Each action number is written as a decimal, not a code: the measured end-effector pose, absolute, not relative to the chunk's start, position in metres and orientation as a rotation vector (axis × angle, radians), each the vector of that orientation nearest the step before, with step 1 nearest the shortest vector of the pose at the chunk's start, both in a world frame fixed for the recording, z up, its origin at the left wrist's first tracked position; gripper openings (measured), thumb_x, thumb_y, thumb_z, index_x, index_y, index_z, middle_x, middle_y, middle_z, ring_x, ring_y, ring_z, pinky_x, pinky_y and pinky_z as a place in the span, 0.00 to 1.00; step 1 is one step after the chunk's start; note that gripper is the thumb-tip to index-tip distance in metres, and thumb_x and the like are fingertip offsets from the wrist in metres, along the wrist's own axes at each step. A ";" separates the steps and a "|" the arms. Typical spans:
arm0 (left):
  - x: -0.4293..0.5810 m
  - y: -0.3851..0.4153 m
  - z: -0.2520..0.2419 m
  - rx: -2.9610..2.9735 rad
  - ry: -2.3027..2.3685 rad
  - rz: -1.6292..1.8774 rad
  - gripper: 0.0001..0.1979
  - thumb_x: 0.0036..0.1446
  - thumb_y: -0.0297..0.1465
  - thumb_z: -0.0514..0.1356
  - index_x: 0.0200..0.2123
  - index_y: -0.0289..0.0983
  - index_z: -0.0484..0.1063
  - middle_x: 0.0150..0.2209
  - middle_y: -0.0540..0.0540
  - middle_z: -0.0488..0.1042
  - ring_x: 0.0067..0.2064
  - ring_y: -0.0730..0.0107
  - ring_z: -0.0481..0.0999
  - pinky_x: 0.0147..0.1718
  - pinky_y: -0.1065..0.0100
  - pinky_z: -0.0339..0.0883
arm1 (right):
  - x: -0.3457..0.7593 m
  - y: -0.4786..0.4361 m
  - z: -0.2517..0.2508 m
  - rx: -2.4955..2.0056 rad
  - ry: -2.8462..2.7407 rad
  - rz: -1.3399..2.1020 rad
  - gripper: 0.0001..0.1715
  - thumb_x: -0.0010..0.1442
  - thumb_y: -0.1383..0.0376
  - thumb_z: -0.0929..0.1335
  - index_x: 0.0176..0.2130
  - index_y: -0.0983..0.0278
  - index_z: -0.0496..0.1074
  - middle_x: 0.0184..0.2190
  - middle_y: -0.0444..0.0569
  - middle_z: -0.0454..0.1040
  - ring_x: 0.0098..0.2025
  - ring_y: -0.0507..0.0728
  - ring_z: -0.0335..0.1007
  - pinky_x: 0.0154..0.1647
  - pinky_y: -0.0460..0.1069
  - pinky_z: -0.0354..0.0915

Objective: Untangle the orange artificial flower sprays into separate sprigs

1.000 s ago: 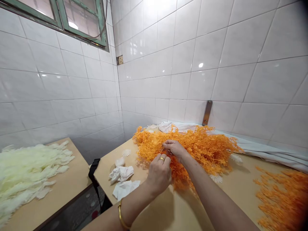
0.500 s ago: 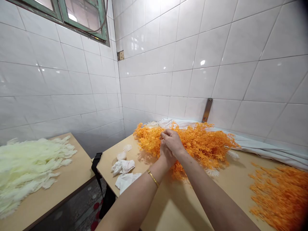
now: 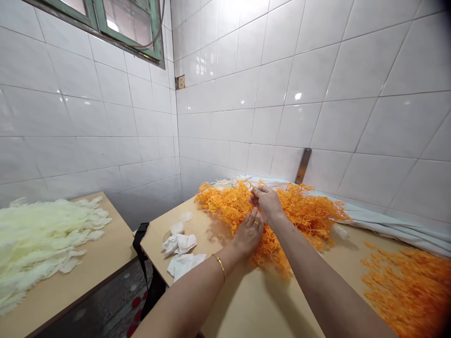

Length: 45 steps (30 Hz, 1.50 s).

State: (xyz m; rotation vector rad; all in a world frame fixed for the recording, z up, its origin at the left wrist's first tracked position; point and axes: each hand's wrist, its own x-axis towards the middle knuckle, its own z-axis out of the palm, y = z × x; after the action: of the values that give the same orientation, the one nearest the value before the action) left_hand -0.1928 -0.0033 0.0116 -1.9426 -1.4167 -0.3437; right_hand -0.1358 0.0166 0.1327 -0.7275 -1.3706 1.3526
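Observation:
A large heap of orange feathery sprigs [image 3: 303, 213], looking like artificial foliage, lies on the tan table [image 3: 232, 300]. My left hand [image 3: 249, 232], with a gold bracelet and a ring, rests on the near side of the heap, its fingers stretched out flat over the sprigs. Just above and to the right is my right hand [image 3: 267, 203], fingers curled into a pinch against the orange strands. An orange tip pokes up over its fingertips; most of what it grips is hidden.
Crumpled white tissues [image 3: 179, 244] lie on the table's left side. Another orange pile [image 3: 408, 286] is at the right edge. A pale cloth [image 3: 369, 218] runs along the tiled wall. Pale yellow-green petal-like sheets [image 3: 45, 239] cover a second table, left across a gap with a black strap [image 3: 141, 234].
My hands were together over the heap and have parted. The left has come down onto the sprigs; the right has shifted slightly right. The view has turned a little.

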 end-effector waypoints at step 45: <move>-0.237 -0.018 0.022 -1.674 -2.394 -0.423 0.28 0.45 0.46 0.54 0.50 0.41 0.59 0.53 0.42 0.60 0.50 0.51 0.60 0.44 0.56 0.54 | 0.098 -0.072 0.144 -0.833 -1.161 1.359 0.09 0.43 0.59 0.68 0.23 0.61 0.67 0.16 0.40 0.50 0.16 0.47 0.44 0.14 0.45 0.51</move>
State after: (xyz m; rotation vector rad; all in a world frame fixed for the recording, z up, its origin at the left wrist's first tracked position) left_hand -0.2366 -0.0177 0.0224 -1.6739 -2.3939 -0.4230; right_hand 0.0982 -0.0720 0.1436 -0.8325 -1.1606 1.3588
